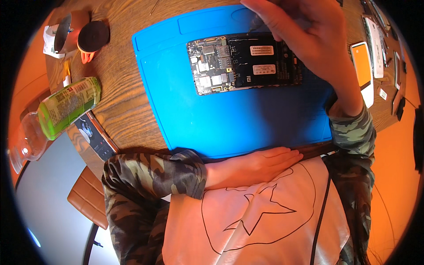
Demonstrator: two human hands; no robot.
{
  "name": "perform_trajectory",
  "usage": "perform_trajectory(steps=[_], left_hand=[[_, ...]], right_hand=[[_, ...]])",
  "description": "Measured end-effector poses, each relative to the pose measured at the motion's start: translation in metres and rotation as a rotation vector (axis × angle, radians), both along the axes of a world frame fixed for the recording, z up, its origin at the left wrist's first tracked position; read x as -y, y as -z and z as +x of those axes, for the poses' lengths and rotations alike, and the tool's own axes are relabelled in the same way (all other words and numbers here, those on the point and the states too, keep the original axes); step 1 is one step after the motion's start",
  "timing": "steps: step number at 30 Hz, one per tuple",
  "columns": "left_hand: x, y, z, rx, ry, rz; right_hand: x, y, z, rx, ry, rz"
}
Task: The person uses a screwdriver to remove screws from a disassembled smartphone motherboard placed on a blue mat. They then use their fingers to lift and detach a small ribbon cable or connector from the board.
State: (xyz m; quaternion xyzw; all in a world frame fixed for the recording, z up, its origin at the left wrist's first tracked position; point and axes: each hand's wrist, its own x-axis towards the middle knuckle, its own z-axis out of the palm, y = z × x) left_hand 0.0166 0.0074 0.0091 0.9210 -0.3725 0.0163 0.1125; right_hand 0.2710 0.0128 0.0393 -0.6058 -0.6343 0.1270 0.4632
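Two hands: both bare, in camouflage sleeves.
Right hand [309,37]: at 1 o'clock, fingers curled down over the far edge of an opened smartphone [245,64]; whether it pinches anything I cannot tell.
Left hand [258,163]: flat, fingers together, against the body at 6 o'clock.
Smartphone: circuit board exposed, on a blue repair mat [198,115].
Wooden table [119,97]: green bottle [68,106] at 9 o'clock.

phone repair bench, blue mat [212,119], opened phone [238,64]
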Motion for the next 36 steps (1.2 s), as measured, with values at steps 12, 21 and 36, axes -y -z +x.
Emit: perform_trajectory(steps=[12, 21, 36], left_hand=[[0.002, 0.002, -0.002, -0.003, -0.006, -0.023], [0.004, 0.009, -0.003, 0.066, -0.064, -0.068], [0.006, 0.013, -0.006, 0.023, -0.033, -0.097]], right_hand=[[-0.018, 0.014, -0.022, -0.009, 0.164, 0.236], [-0.021, -0.001, -0.023, -0.41, 0.109, -0.035], [0.009, -0.058, -0.002, -0.038, 0.052, -0.374]])
